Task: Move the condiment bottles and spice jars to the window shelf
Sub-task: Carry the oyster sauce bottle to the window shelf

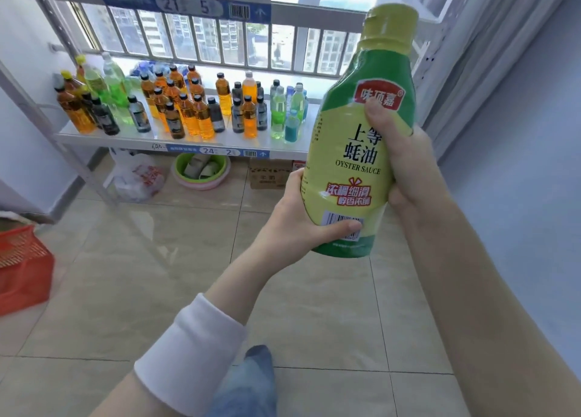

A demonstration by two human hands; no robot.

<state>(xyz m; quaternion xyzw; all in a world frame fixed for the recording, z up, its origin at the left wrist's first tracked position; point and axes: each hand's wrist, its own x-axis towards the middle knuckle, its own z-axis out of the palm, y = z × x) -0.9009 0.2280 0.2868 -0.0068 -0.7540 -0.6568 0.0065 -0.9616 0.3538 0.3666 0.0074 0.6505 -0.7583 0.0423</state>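
Note:
A large green and yellow oyster sauce bottle (358, 140) with a yellow-green cap is held upright in front of me, tilted slightly right. My left hand (295, 225) grips its lower part, thumb across the barcode. My right hand (405, 162) wraps the middle from the right, thumb on the red logo. The window shelf (176, 138) stands beyond, its lower board crowded with several orange, green, blue and dark bottles (188, 105). The right end of that board shows bare white surface.
A red plastic crate (22, 265) sits on the tiled floor at the left. Under the shelf lie a white plastic bag (138, 177), a green basin (201, 169) and a cardboard box (270, 174). An upper shelf board (188, 4) holds dark bottles.

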